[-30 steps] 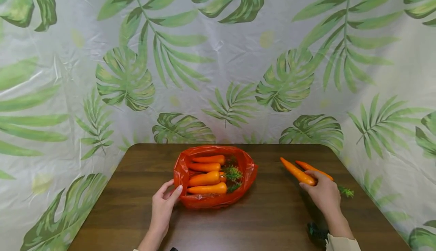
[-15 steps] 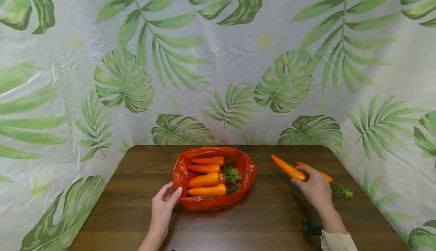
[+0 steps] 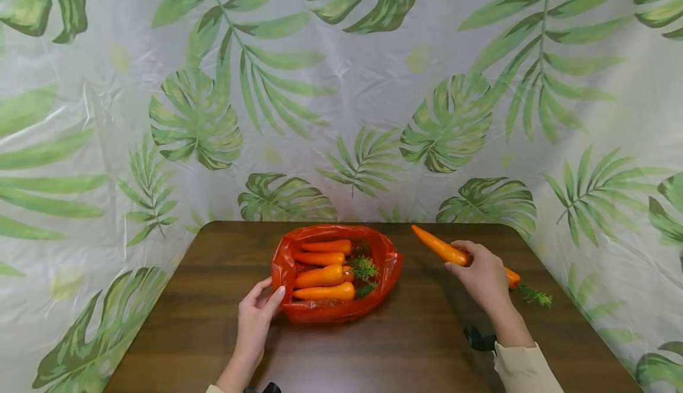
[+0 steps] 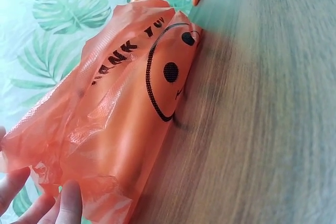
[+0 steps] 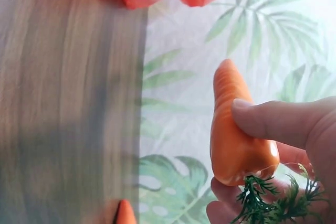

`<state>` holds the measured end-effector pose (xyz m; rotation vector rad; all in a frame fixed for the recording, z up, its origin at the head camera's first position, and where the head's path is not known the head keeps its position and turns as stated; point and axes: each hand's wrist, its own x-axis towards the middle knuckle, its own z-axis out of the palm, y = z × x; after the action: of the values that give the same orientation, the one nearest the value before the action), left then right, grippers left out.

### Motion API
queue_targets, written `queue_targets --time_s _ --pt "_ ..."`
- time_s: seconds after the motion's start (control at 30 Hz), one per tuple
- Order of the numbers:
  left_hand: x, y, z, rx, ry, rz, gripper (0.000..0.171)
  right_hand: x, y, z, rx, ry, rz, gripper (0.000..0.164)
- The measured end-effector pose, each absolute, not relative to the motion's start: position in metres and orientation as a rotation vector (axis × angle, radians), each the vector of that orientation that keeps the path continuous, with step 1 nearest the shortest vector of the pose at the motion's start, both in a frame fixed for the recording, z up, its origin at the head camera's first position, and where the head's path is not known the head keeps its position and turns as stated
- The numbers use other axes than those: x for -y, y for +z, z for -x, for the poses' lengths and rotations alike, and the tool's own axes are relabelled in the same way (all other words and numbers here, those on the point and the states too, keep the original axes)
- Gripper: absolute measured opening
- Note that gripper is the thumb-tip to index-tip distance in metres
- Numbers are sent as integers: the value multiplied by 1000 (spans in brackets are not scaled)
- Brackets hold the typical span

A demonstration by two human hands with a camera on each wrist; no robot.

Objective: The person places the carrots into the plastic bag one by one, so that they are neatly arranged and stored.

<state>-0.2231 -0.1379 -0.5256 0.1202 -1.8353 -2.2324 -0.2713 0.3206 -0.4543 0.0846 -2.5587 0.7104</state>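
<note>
A red plastic bag [image 3: 341, 313] lies with its mouth spread, several carrots [image 3: 322, 292] with green tops side by side inside. At its left end my left hand [image 3: 253, 322] pinches the rim between thumb and fingers. In the left wrist view the bag [image 4: 121, 135] shows black lettering and a drawn face. My right hand [image 3: 485, 277] grips a carrot [image 3: 440, 246] by its thick end, raised over the table's right side, tip towards the back left. The right wrist view shows the thumb across this carrot [image 5: 231, 135], its green tuft [image 5: 262, 198] below the fingers.
Another carrot [image 3: 512, 278] lies on the table behind the right hand, its green top [image 3: 535, 296] to the right. The brown wooden table [image 3: 373, 357] ends at a leaf-print curtain [image 3: 363, 96]. Black straps with devices [image 3: 478, 339] sit at the wrists.
My right hand has lifted the carrot and carried it left, away from the other carrot and towards the bag. The left hand stays at the bag's rim.
</note>
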Motion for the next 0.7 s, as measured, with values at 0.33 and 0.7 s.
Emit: queue_targets --time_s 0.33,0.7 --pt "138 -522 221 1833 -2213 -107 43 -299 -438 275 2569 732 -147 46" --pt "139 -523 221 1835 -2197 -113 42 -270 -423 276 2553 753 -217 46"
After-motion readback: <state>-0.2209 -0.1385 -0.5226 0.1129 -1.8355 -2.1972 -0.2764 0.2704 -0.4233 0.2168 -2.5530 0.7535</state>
